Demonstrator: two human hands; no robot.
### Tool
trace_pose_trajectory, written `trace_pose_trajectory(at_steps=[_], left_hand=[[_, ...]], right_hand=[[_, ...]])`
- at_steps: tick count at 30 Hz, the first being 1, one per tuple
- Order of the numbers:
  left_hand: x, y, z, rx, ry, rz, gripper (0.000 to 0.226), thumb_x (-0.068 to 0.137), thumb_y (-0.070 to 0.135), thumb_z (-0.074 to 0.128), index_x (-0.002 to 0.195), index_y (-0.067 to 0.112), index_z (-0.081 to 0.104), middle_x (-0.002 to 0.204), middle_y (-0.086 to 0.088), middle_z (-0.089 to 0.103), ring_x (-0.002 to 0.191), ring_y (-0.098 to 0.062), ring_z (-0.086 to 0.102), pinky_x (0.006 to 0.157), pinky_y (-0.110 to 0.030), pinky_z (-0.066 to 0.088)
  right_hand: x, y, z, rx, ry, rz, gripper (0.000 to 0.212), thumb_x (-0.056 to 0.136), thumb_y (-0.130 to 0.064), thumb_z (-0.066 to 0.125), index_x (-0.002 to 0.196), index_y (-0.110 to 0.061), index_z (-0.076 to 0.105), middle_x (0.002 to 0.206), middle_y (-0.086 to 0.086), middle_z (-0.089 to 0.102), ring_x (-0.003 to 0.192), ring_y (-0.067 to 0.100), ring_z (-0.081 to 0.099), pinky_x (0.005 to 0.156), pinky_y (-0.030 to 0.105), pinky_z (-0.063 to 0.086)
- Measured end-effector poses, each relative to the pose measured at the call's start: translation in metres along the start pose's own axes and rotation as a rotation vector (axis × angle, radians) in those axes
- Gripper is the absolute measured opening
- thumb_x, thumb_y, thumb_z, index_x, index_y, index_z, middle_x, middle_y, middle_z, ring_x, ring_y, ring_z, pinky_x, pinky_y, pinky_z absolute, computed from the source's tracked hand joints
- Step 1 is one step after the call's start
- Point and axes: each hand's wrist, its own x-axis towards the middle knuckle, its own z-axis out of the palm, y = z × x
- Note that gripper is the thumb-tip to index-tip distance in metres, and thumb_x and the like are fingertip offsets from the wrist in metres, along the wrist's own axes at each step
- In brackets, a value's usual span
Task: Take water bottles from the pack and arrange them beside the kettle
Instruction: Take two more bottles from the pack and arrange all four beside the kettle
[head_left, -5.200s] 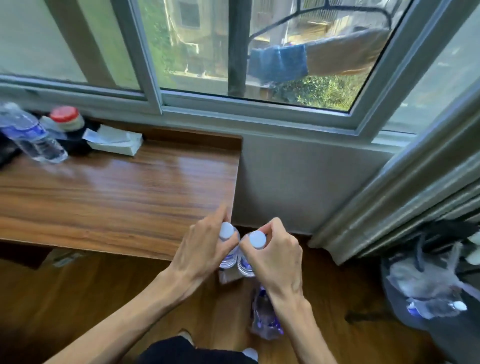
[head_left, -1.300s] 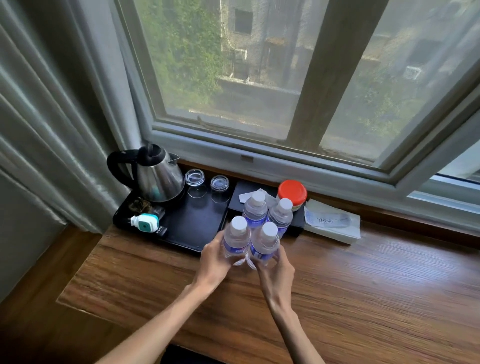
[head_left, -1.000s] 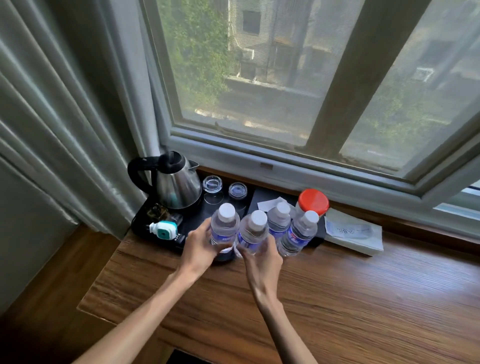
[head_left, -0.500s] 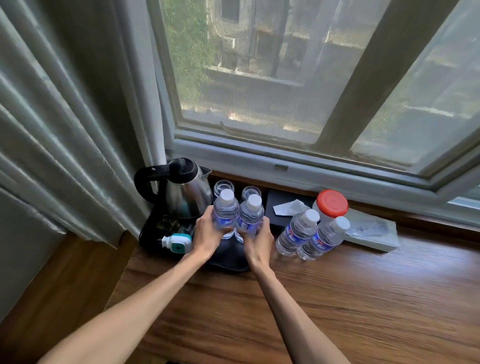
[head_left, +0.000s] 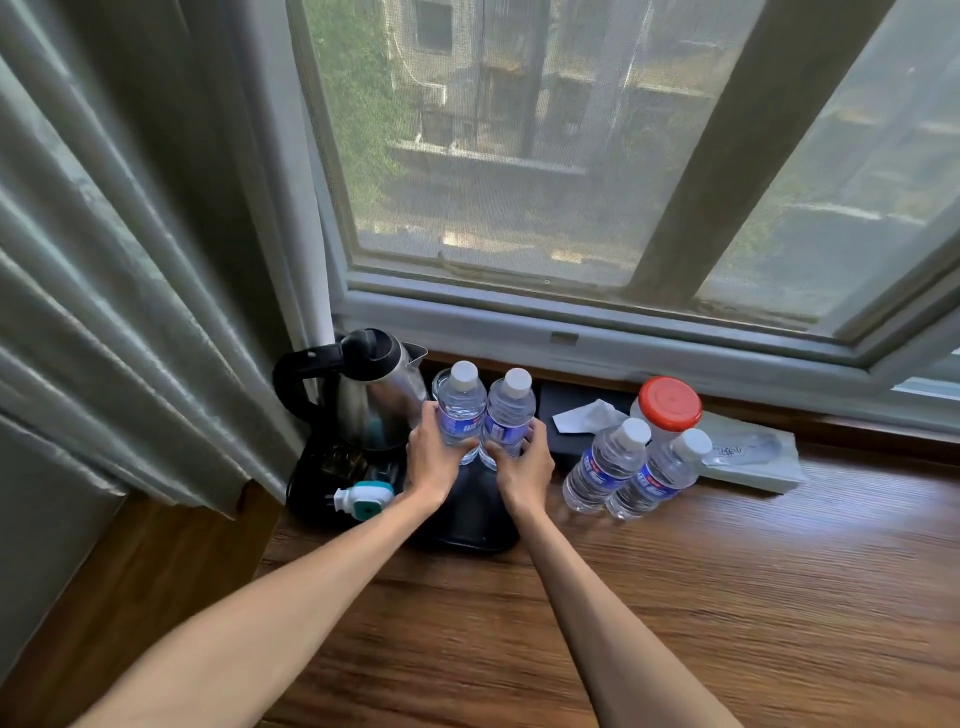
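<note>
Left hand (head_left: 432, 457) and right hand (head_left: 524, 464) each wrap one upright bottle (head_left: 460, 410) — second bottle (head_left: 508, 415) touching it — beside the kettle (head_left: 371, 400).

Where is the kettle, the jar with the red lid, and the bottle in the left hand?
kettle (head_left: 371, 410): head view, shiny steel body.
jar with the red lid (head_left: 669, 401): head view, lid top.
bottle in the left hand (head_left: 460, 410): head view, clear shoulder.

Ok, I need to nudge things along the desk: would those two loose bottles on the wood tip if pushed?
Probably, if pushed high: the two loose bottles are tall and narrow. They look full, so likely heavy enough to slide when pushed low. On its side, one would likely roll across the wooden desk.
</note>
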Motion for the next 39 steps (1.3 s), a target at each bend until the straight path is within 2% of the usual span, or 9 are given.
trace_pose_trajectory(at_steps=[8,11,14,18,21,23,27,33,39], left_hand=[[-0.025,0.004,0.008,-0.015,0.001,-0.083,0.076,0.072,0.014,0.082,0.134,0.009,0.039,0.134,-0.014,0.050,0.124,-0.031,0.053,0.098,-0.041,0.045],[-0.056,-0.002,0.021,0.014,0.001,-0.115,0.079,0.075,0.002,0.075,0.142,0.005,0.034,0.143,-0.016,0.040,0.130,-0.032,0.048,0.108,-0.041,0.041],[-0.085,-0.001,0.041,0.044,-0.051,-0.065,0.061,0.074,0.001,0.072,0.129,0.006,0.046,0.127,-0.010,0.049,0.116,-0.028,0.055,0.100,-0.043,0.049],[-0.106,0.021,0.071,0.036,-0.214,0.011,0.052,0.074,0.004,0.071,0.122,0.010,0.052,0.120,-0.005,0.053,0.111,-0.020,0.059,0.098,-0.035,0.050],[-0.112,0.043,0.091,0.053,-0.308,0.036,0.058,0.076,0.009,0.072,0.129,0.011,0.049,0.126,-0.004,0.053,0.117,-0.018,0.054,0.098,-0.023,0.040],[-0.112,0.053,0.101,0.063,-0.316,0.033,0.058,0.074,0.013,0.074,0.127,0.010,0.050,0.123,-0.006,0.056,0.115,-0.020,0.056,0.096,-0.025,0.042],[-0.109,0.065,0.113,0.060,-0.282,0.029,0.061,0.067,0.030,0.081,0.119,0.013,0.053,0.117,-0.005,0.057,0.108,-0.021,0.059,0.093,-0.034,0.050],[-0.100,0.073,0.126,0.054,-0.235,0.071,0.060,0.061,0.029,0.086,0.110,0.017,0.054,0.114,-0.004,0.059,0.105,-0.022,0.059,0.091,-0.040,0.051],[-0.099,0.059,0.137,-0.054,-0.175,0.026,0.058,0.055,0.033,0.089,0.105,0.033,0.061,0.103,0.012,0.073,0.095,-0.006,0.068,0.083,-0.039,0.059]], right_hand=[[-0.024,-0.001,-0.016,0.131,-0.051,0.051,0.062,0.079,-0.015,0.080,0.134,-0.016,0.050,0.115,-0.017,0.056,0.100,-0.011,0.054,0.096,0.020,0.042],[-0.040,0.014,-0.035,0.176,-0.014,0.084,0.055,0.084,-0.016,0.077,0.133,-0.009,0.053,0.127,-0.004,0.059,0.116,0.005,0.057,0.102,0.023,0.043],[-0.049,0.044,-0.064,0.227,0.047,0.127,0.034,0.083,-0.012,0.077,0.113,-0.012,0.064,0.109,0.010,0.072,0.097,0.014,0.070,0.095,0.037,0.055],[-0.052,0.076,-0.115,0.193,0.148,0.179,0.022,0.081,-0.023,0.078,0.100,-0.017,0.068,0.093,-0.003,0.074,0.088,0.011,0.071,0.083,0.049,0.059],[-0.046,0.078,-0.147,0.127,0.281,0.176,0.032,0.080,-0.025,0.079,0.105,-0.015,0.061,0.099,0.002,0.069,0.092,0.018,0.069,0.087,0.048,0.056],[-0.040,0.072,-0.161,0.043,0.338,0.168,0.055,0.078,-0.025,0.081,0.122,-0.010,0.053,0.116,0.008,0.060,0.104,0.024,0.062,0.096,0.045,0.050],[-0.021,0.069,-0.171,-0.034,0.233,0.107,0.080,0.076,-0.019,0.082,0.144,-0.009,0.041,0.137,0.011,0.050,0.126,0.025,0.050,0.109,0.045,0.040],[-0.001,0.078,-0.173,-0.038,0.086,0.054,0.065,0.068,-0.025,0.084,0.125,-0.026,0.052,0.117,-0.004,0.068,0.108,0.015,0.065,0.096,0.044,0.052],[0.006,0.078,-0.182,0.012,0.068,0.008,0.048,0.074,-0.015,0.083,0.114,-0.019,0.057,0.107,-0.004,0.070,0.096,0.012,0.067,0.092,0.046,0.054]])
